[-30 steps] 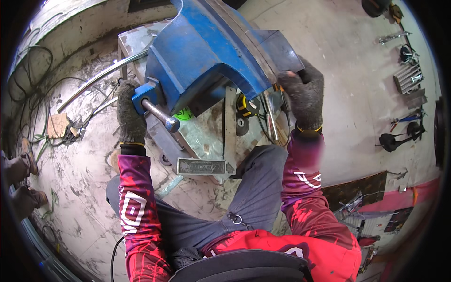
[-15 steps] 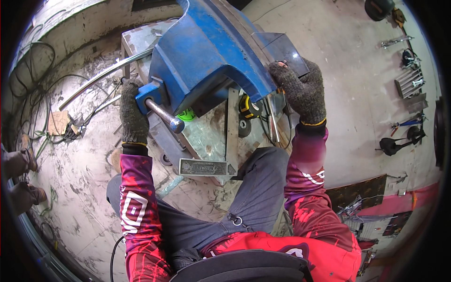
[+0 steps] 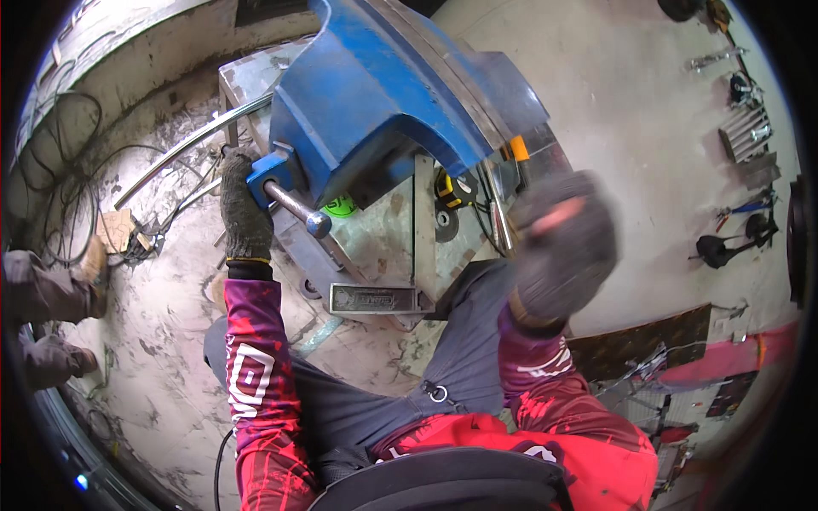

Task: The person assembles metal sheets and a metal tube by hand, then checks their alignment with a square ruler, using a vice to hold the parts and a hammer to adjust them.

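A large blue bench vise [image 3: 366, 94] stands in front of me. My left hand [image 3: 247, 209], in a dark knit glove, is closed at its steel handle bar [image 3: 294, 207], beside the blue screw head [image 3: 271, 174]; the gripped part is mostly hidden. A thin, dark metal plate [image 3: 515, 92] sticks out at the right side of the jaws. My right hand [image 3: 569, 247], gloved too, is in the air below and apart from the plate. Motion blurs its fingers, so their closure does not show. An orange piece [image 3: 519, 148] shows at the jaw's right end.
Under the vise, a metal table holds a yellow-and-black tape measure [image 3: 455, 188], a grinding disc [image 3: 445, 223] and a steel square [image 3: 375, 298]. Cables [image 3: 64, 187] lie on the floor at left, near another person's legs [image 3: 51, 285]. Tools [image 3: 746, 140] line the right.
My right hand has come off the metal plate and moved down toward me. The plate stays at the jaws, and the orange piece has come into sight. My left hand keeps its place.
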`<move>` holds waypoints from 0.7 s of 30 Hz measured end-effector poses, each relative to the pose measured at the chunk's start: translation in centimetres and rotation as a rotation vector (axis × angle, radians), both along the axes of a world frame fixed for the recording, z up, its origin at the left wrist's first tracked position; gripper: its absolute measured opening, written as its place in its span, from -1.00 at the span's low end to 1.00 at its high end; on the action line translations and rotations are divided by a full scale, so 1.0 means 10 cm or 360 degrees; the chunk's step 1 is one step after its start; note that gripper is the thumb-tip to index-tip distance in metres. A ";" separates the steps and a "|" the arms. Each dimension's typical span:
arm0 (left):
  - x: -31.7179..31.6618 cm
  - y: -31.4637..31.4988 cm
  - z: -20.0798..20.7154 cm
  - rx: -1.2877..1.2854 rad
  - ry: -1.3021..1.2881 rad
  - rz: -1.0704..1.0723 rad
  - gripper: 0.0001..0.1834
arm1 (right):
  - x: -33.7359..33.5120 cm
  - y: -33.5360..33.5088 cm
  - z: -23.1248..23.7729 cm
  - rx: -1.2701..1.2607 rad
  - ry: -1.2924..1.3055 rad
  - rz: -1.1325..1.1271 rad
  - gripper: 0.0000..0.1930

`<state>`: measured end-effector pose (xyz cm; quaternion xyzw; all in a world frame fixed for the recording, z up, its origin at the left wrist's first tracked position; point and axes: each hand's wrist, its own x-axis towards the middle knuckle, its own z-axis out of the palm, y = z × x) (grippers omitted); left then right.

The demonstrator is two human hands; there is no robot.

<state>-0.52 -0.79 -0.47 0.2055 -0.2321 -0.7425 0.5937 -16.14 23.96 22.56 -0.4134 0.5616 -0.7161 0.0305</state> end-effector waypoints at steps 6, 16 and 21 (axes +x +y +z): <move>-0.04 -0.04 0.00 0.0094 0.0078 -0.0042 -0.78 | 0.79 -0.78 -0.01 0.0626 0.1717 0.0457 -0.60; 0.11 -0.12 -0.07 0.0225 0.0062 -0.0308 -0.54 | 0.83 -1.32 -0.13 0.1508 0.1400 0.0693 -0.73; 0.22 0.26 0.37 -0.0132 -0.0560 0.0012 -0.67 | 0.70 -1.19 -0.17 0.1342 0.1614 0.0605 -0.76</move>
